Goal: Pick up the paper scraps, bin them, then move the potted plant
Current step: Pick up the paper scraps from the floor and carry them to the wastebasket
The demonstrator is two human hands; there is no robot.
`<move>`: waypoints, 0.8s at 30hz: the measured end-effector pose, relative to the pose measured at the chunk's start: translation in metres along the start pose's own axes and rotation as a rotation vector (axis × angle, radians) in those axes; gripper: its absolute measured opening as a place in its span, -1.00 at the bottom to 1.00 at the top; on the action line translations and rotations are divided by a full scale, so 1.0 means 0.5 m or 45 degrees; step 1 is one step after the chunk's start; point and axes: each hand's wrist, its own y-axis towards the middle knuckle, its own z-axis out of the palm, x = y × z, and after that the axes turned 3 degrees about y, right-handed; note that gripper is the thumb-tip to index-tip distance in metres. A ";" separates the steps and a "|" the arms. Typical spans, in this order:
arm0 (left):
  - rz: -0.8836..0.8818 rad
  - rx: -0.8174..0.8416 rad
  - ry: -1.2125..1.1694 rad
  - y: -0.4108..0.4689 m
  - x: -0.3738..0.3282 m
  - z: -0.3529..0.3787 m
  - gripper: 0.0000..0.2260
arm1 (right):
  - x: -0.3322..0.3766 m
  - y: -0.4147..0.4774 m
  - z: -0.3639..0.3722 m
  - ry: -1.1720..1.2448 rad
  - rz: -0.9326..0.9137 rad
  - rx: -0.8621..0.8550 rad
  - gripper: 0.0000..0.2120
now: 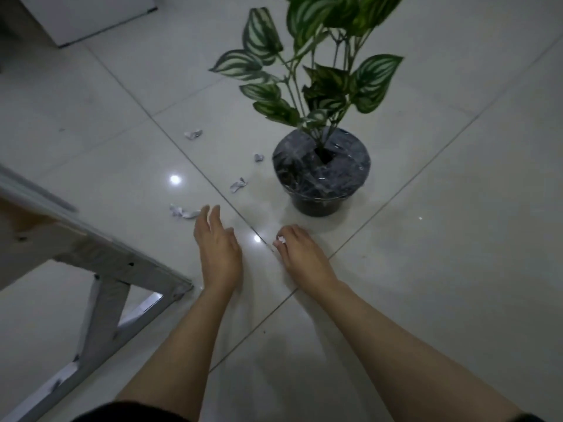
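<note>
White paper scrap (280, 239) pinched in right hand (300, 254), near potted plant (321, 175); left hand (217, 249) spread loose, empty; four more scraps (183, 212) strewn far left on tiled floor (441, 239)

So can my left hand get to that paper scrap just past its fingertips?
Probably yes. The left hand is open, its fingertips almost touching the scrap on the floor; nothing lies between them, and the table frame sits off to the side.

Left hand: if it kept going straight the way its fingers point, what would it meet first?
Most likely the paper scrap lying on the floor just beyond the left hand, slightly left of its fingertips. Height above the tiles is unclear, so the hand might pass over it.
</note>
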 end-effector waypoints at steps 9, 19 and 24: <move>-0.166 0.154 0.308 0.120 0.093 0.041 -0.61 | -0.008 0.010 0.000 0.033 -0.052 0.106 -0.73; -0.352 0.200 -0.792 -0.014 -0.012 -0.016 -0.84 | 0.025 0.022 0.006 0.798 0.401 -0.016 -0.71; -0.382 0.521 -1.080 -0.016 -0.048 -0.073 -0.79 | 0.043 0.026 -0.032 1.445 0.840 -0.051 -0.75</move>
